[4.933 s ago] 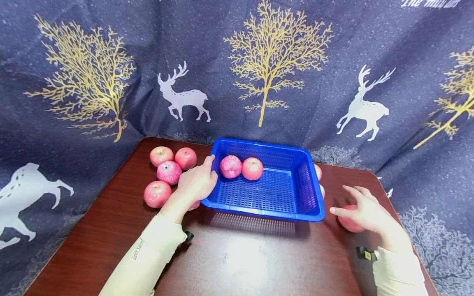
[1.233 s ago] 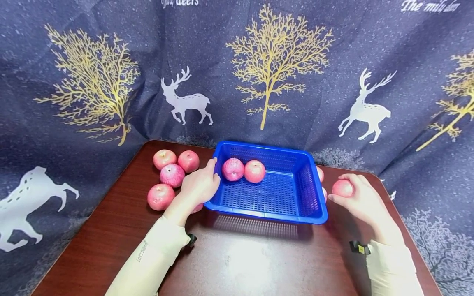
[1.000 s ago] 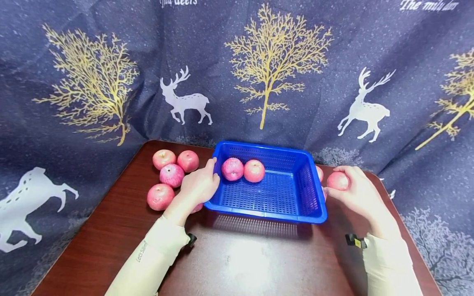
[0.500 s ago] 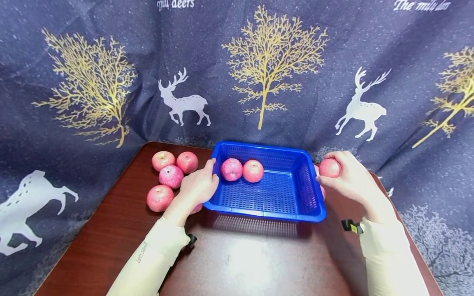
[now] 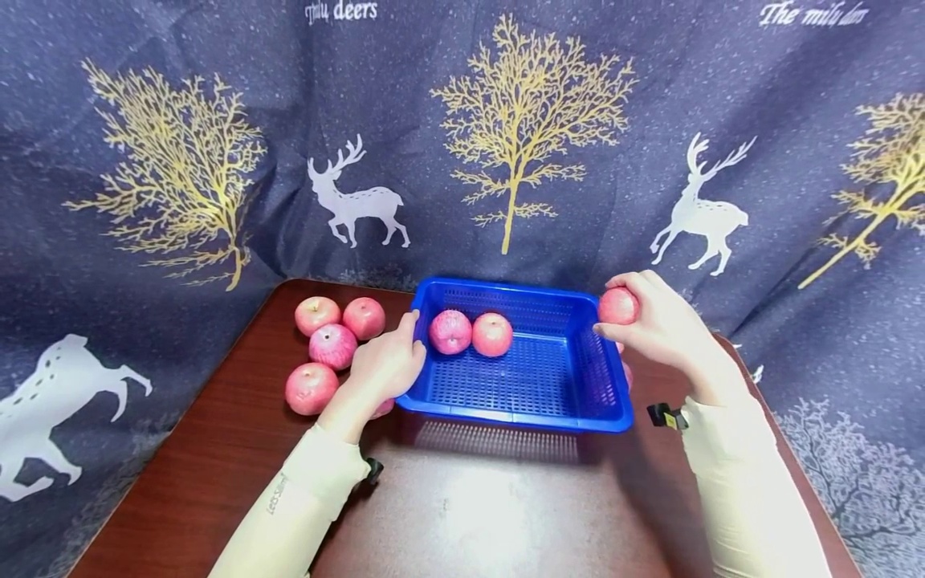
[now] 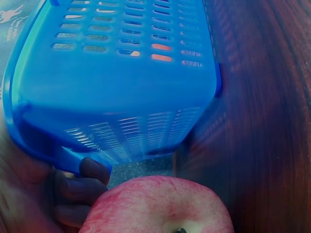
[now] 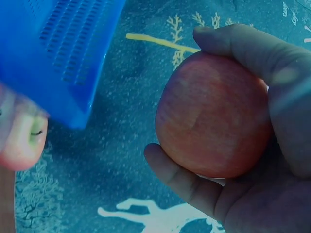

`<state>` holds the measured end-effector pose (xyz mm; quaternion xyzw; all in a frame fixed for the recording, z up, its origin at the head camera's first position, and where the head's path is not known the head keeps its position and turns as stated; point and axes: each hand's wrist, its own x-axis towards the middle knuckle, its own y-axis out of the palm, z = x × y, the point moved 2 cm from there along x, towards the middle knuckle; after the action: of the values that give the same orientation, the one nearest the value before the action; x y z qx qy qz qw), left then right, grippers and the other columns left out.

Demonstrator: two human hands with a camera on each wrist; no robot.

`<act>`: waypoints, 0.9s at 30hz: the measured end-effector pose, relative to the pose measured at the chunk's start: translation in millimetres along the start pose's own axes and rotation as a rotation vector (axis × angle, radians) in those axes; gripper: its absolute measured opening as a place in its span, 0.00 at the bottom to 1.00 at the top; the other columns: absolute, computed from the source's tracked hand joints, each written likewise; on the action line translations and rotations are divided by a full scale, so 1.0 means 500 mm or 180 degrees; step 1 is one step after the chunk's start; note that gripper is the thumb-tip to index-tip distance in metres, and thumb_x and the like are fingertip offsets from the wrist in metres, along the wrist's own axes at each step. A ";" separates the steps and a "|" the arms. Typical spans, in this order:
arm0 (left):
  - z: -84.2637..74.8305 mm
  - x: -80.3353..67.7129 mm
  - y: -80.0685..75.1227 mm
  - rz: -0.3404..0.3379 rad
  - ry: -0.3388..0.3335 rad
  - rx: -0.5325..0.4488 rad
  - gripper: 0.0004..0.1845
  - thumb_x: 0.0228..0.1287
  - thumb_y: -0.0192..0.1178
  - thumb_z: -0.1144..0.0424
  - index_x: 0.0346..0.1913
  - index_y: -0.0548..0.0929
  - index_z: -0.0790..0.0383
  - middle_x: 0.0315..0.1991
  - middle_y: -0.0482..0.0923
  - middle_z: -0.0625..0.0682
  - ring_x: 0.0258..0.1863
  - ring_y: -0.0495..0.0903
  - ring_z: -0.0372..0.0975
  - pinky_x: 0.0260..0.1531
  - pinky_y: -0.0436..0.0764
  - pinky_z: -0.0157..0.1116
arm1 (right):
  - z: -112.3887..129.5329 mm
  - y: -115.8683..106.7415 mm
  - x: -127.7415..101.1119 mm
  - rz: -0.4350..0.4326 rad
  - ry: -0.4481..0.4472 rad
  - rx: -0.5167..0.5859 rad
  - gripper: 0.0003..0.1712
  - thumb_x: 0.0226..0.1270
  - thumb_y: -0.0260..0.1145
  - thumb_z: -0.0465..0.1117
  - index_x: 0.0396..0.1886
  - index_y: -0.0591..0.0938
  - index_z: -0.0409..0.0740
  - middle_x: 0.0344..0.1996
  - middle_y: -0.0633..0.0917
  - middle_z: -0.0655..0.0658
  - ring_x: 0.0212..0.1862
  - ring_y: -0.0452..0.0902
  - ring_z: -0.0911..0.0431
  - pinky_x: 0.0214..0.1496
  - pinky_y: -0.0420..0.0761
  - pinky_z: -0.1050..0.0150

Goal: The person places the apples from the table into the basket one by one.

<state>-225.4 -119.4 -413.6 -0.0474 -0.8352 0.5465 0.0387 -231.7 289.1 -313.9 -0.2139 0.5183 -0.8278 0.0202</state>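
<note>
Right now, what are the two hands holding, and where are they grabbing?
The right hand grips an apple around its sides. The left hand holds the blue basket by its left rim.

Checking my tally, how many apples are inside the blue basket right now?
2: both apples sit side by side at the far left of the basket. The right hand holds another above the rim.
</note>
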 end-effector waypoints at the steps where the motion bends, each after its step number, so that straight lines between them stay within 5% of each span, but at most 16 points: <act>1: 0.000 0.001 0.000 -0.0002 0.0005 0.0003 0.36 0.86 0.51 0.49 0.89 0.60 0.55 0.57 0.88 0.64 0.47 0.90 0.57 0.43 0.89 0.58 | 0.004 0.001 0.005 0.0028 0.0018 -0.0002 0.35 0.61 0.85 0.51 0.65 0.83 0.43 0.56 0.83 0.36 0.53 0.83 0.39 0.51 0.80 0.40; 27: 0.003 0.004 0.008 -0.0053 -0.0018 -0.0008 0.36 0.85 0.51 0.48 0.89 0.60 0.53 0.62 0.88 0.64 0.49 0.90 0.59 0.44 0.88 0.59 | 0.079 0.060 0.110 0.0425 -0.0052 -0.0016 0.37 0.59 0.85 0.51 0.65 0.83 0.44 0.55 0.83 0.37 0.54 0.84 0.39 0.59 0.81 0.39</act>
<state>-227.5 -118.7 -417.9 -0.0390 -0.8364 0.5453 0.0408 -272.7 227.7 -307.0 -0.1857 0.5333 -0.8215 0.0791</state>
